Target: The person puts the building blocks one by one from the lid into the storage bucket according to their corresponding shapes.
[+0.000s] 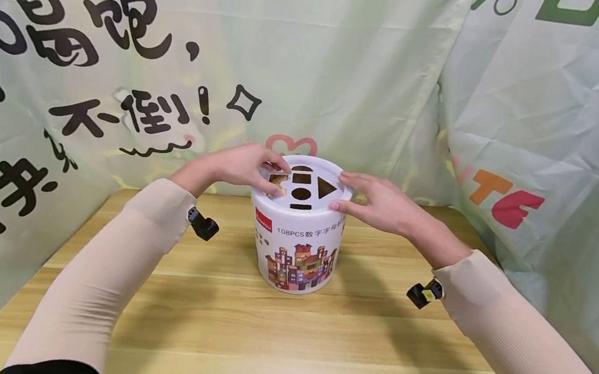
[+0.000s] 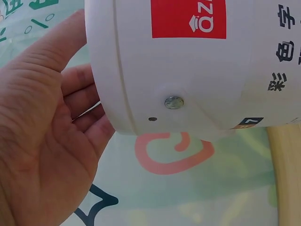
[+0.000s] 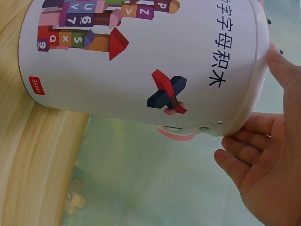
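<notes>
A white toy-block bucket (image 1: 297, 255) stands upright on the wooden table, its lid (image 1: 337, 175) pierced with shaped holes. My left hand (image 1: 243, 166) grips the lid's left edge, thumb and forefinger over the top beside a cut-out where something tan shows. In the left wrist view, the other fingers (image 2: 83, 101) curl behind the rim. On the opposite edge my right hand (image 1: 381, 203) holds the lid, with the thumb at the near side and the forefinger farther back. Lower fingers (image 3: 244, 150) of that hand lie against the rim in the right wrist view.
The wooden table (image 1: 258, 344) runs toward the printed cloth backdrop (image 1: 348, 62), which hangs close behind the bucket. More printed cloth (image 1: 566, 120) hangs at the right. Small black cameras (image 1: 204, 225) sit on both wrists.
</notes>
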Available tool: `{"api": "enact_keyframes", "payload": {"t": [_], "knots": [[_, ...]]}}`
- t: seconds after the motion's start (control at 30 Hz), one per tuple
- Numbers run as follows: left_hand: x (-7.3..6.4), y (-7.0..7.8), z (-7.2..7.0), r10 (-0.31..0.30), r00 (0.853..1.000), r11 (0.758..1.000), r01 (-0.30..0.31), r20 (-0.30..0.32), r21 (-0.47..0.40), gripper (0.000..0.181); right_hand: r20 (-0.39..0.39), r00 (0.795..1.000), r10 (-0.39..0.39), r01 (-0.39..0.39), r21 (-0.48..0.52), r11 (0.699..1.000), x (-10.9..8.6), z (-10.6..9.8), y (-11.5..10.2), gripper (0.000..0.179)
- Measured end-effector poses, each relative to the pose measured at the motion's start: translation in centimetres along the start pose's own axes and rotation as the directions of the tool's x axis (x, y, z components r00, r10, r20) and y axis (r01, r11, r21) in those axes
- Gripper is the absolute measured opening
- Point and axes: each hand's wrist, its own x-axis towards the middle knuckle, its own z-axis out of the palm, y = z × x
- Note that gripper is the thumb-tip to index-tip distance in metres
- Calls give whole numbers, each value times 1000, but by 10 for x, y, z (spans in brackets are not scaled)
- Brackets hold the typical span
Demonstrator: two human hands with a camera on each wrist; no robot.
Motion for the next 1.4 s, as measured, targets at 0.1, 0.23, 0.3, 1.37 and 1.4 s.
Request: {"api": "enact_keyframes", "payload": {"t": [0.1, 0.23, 0.3, 1.37, 1.4], "knots": [[-1, 1, -1, 2, 1000, 1000, -2, -1, 5, 55, -1, 1000, 1, -1, 1, 1000, 0, 0, 0, 82], [-4, 0, -2, -3, 1000, 1000, 3, -13, 22, 55, -2, 1000, 1, -1, -7, 1000, 0, 0, 0, 82], [-7, 0, -2, 2, 1000, 1000, -1, -31, 27, 54, -1, 1000, 2, -2, -8, 1000, 0, 0, 0, 82], [-149, -57, 9, -86, 964, 996, 88, -251, -3, 48, -2, 1000, -5, 5, 2, 1000, 2, 0, 0, 81], [-154, -60, 11, -83, 964, 996, 87, -251, 4, 48, -3, 1000, -5, 5, 1, 1000, 2, 0, 0, 81]]}}
